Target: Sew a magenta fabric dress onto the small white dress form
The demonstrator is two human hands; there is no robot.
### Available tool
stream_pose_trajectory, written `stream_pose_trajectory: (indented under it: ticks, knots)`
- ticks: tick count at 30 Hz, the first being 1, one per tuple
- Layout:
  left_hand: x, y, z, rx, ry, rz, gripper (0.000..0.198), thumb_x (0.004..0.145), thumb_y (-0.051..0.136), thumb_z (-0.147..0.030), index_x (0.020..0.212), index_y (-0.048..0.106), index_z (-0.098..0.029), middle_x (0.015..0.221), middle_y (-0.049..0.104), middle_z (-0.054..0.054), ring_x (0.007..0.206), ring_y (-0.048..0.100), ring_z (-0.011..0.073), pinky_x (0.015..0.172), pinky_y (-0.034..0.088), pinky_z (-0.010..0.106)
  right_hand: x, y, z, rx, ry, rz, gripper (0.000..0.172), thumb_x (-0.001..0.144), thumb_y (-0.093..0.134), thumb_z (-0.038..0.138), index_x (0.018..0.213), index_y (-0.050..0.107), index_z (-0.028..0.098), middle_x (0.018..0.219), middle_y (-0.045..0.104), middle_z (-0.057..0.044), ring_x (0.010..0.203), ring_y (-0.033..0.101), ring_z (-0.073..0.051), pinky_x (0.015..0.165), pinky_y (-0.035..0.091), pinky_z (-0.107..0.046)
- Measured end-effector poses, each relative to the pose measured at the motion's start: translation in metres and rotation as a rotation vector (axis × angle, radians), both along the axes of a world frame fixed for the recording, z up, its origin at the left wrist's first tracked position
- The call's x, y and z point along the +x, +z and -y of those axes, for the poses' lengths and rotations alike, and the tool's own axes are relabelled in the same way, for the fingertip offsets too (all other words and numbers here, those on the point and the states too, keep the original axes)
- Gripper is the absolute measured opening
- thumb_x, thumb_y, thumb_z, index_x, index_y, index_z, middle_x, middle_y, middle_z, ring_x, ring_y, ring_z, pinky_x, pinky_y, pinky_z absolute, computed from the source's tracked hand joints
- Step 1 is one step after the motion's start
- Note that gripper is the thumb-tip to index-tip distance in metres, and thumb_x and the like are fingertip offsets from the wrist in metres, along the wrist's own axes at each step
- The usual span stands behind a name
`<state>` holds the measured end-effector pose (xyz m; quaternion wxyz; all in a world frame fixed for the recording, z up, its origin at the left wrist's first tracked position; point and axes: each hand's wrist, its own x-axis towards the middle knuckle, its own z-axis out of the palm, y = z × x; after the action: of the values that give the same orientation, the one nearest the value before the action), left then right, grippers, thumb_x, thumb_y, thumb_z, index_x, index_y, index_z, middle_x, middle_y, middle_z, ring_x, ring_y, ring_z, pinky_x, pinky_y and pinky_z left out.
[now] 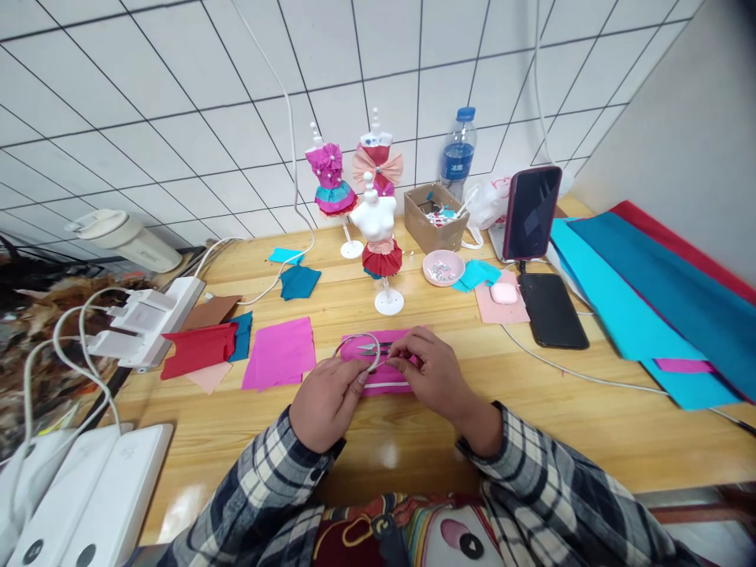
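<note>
a pale loop is pinched by the left hand, beside the right hand, whose hold cannot be told; beyond both, the front dummy seems part-dressed: skirt fitted, chest left bare.

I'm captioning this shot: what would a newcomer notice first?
Three small dress forms in bright cloth stand at the back middle of the table. Next, the left hand with a pale loop and the right hand beside it, at the magenta cloth in front. Long blue sheets lie at the right.
</note>
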<state>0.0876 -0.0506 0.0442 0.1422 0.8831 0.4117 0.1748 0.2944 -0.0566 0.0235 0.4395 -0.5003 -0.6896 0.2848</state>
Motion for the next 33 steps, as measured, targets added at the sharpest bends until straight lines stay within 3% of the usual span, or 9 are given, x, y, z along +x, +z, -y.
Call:
stream_pose_trajectory:
  ticks: [9,13,16,19,23,27,29,32,33]
  knots:
    - [0.000,0.000,-0.002,0.053,0.037,-0.049,0.025,0.095,0.038,-0.025,0.094,0.062,-0.017,0.074,0.066,0.005,0.071,0.061,0.0200,0.067,0.045,0.032,-0.003,-0.002,0.003,0.036,0.032,0.089,0.012,0.092,0.056,0.027,0.085,0.062,0.020,0.083,0.062,-0.003,0.081,0.058,-0.017,0.071,0.044,-0.029]
    - [0.005,0.001,0.002,0.045,0.093,-0.006,0.026,0.094,0.038,-0.026,0.091,0.063,-0.018,0.071,0.065,0.005,0.069,0.060,0.0197,0.065,0.044,0.031,-0.006,0.001,0.012,0.176,0.050,0.236,0.014,0.095,0.050,0.026,0.090,0.062,0.021,0.087,0.063,-0.005,0.083,0.058,-0.018,0.074,0.045,-0.030]
    - [-0.007,0.004,-0.005,-0.017,0.245,0.099,0.030,0.094,0.037,-0.030,0.085,0.064,-0.019,0.068,0.064,0.003,0.065,0.060,0.0180,0.061,0.044,0.029,0.003,0.007,0.019,0.327,-0.021,0.236,0.016,0.095,0.048,0.024,0.090,0.063,0.022,0.085,0.063,-0.006,0.081,0.058,-0.018,0.074,0.046,-0.031]
    - [-0.039,0.005,-0.025,0.061,0.503,0.163,0.031,0.094,0.039,-0.035,0.088,0.066,-0.020,0.074,0.068,0.002,0.069,0.061,0.0188,0.065,0.047,0.029,0.024,0.007,0.021,0.166,-0.192,0.102,0.014,0.091,0.052,0.027,0.084,0.062,0.021,0.080,0.061,-0.005,0.072,0.055,-0.017,0.066,0.045,-0.030]
    - [-0.079,-0.006,-0.059,0.125,0.327,-0.038,0.034,0.090,0.046,-0.038,0.107,0.069,-0.020,0.096,0.073,0.008,0.094,0.063,0.0259,0.099,0.040,0.042,0.053,-0.008,0.024,-0.352,-0.135,-0.009,0.018,0.083,0.057,0.035,0.075,0.062,0.019,0.068,0.058,0.000,0.062,0.052,-0.015,0.056,0.041,-0.026]
    - [-0.074,-0.018,-0.067,0.189,0.342,-0.154,0.051,0.082,0.059,-0.046,0.123,0.061,-0.016,0.107,0.069,0.015,0.102,0.060,0.0319,0.096,0.041,0.047,0.065,-0.020,0.031,-0.616,-0.014,-0.098,0.026,0.079,0.057,0.042,0.072,0.062,0.017,0.065,0.057,0.001,0.063,0.051,-0.015,0.060,0.040,-0.027]
    - [-0.053,-0.017,-0.055,0.288,0.275,-0.106,0.042,0.083,0.060,-0.043,0.117,0.064,-0.018,0.106,0.068,0.013,0.102,0.059,0.0304,0.092,0.043,0.044,0.066,-0.021,0.031,-0.661,0.014,-0.101,0.028,0.077,0.056,0.043,0.069,0.061,0.017,0.064,0.056,0.001,0.062,0.050,-0.014,0.061,0.038,-0.027]
    - [-0.011,-0.013,-0.028,0.206,-0.266,-0.089,0.024,0.093,0.049,-0.027,0.107,0.068,-0.025,0.098,0.071,0.005,0.093,0.062,0.0199,0.088,0.045,0.035,0.064,-0.021,0.028,-0.677,0.008,-0.068,0.028,0.075,0.055,0.043,0.066,0.059,0.017,0.061,0.053,0.002,0.060,0.048,-0.014,0.059,0.036,-0.026]
    - [0.003,-0.013,-0.020,0.177,-0.334,-0.116,0.024,0.093,0.050,-0.028,0.111,0.067,-0.024,0.102,0.070,0.006,0.096,0.061,0.0199,0.090,0.045,0.035,0.063,-0.021,0.027,-0.676,0.008,-0.058,0.028,0.075,0.055,0.043,0.066,0.059,0.017,0.061,0.053,0.002,0.060,0.047,-0.014,0.059,0.035,-0.026]
